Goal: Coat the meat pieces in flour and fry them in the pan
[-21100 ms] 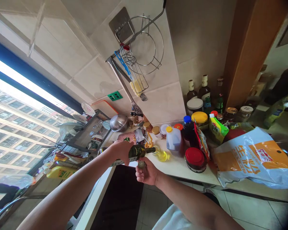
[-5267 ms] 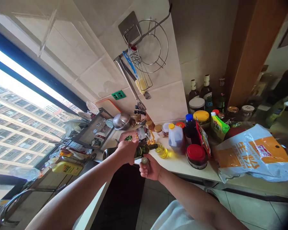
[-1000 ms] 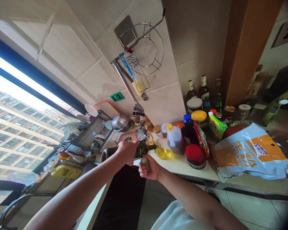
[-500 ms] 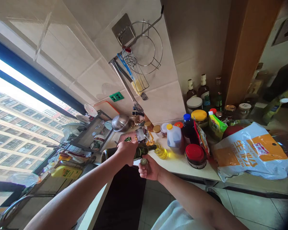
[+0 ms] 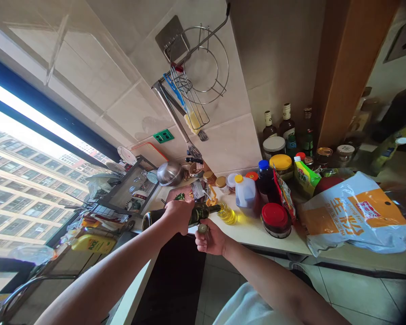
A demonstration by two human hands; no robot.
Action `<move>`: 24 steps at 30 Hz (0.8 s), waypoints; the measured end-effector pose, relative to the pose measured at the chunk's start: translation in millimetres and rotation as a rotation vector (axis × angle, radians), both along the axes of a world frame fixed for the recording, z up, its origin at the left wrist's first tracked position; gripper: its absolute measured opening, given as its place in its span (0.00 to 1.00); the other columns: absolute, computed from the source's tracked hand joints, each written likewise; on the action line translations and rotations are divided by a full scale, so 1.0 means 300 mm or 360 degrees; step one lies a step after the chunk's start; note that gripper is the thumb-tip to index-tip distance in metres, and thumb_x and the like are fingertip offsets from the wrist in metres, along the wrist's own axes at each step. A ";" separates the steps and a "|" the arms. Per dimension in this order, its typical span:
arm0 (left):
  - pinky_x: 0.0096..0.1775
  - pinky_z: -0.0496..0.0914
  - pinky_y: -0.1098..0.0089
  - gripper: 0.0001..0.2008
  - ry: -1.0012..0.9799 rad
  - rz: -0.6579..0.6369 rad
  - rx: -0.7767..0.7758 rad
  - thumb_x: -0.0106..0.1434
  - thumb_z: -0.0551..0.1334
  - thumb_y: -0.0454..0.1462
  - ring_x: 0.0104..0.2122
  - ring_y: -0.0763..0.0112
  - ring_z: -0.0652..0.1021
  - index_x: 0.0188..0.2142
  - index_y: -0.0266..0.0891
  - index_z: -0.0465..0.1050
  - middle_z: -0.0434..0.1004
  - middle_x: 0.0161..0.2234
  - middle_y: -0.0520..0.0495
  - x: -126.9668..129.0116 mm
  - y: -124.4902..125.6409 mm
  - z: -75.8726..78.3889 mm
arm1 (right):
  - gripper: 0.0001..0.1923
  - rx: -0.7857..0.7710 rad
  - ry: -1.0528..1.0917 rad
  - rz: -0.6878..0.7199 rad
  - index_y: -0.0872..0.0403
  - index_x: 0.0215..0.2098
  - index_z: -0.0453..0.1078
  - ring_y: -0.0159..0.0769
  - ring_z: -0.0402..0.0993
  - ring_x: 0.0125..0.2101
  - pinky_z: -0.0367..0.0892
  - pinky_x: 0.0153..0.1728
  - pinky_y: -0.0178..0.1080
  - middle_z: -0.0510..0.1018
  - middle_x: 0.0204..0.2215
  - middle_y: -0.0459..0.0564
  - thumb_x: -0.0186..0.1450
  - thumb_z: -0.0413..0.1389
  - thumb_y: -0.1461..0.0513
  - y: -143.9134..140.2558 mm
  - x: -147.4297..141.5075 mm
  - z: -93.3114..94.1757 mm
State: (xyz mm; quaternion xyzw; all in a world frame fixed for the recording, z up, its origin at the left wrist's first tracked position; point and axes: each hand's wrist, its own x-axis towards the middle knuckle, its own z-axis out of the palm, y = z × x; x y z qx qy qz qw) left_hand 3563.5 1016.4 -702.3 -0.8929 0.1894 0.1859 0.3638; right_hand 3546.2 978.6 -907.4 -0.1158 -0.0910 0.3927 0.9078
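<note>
Jars (image 5: pixel 221 183) and jug (image 5: pixel 245 195) crowd behind tilted bottle (image 5: pixel 199 212).

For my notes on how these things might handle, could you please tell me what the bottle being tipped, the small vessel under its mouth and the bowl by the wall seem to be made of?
The bottle in the left hand looks like dark green glass: glossy, with a paper label. The small vessel seems to be clear glass or plastic, since yellow liquid shows through. The bowl looks like polished steel, grey and mirror-bright.

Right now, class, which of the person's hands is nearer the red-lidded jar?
Right. The right hand holds a small cap just left of the red-lidded jar; the left hand, gripping the dark bottle, is farther left.
</note>
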 end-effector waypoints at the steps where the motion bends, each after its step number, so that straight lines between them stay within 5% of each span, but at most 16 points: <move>1: 0.41 0.73 0.50 0.41 0.0000 0.0000 -0.0001 0.37 0.69 0.35 0.43 0.44 0.79 0.54 0.34 0.63 0.79 0.44 0.30 0.001 0.000 0.000 | 0.24 -0.0001 0.0001 0.0001 0.54 0.16 0.59 0.25 0.47 0.16 0.45 0.18 0.31 0.56 0.13 0.40 0.66 0.44 0.52 0.000 0.000 0.001; 24: 0.41 0.73 0.50 0.41 -0.0002 -0.0012 -0.0013 0.38 0.69 0.34 0.42 0.44 0.79 0.55 0.31 0.64 0.78 0.43 0.29 0.004 0.002 -0.005 | 0.26 -0.0009 0.0011 0.0017 0.56 0.16 0.62 0.25 0.48 0.15 0.46 0.18 0.31 0.56 0.12 0.40 0.67 0.41 0.53 -0.003 0.002 0.001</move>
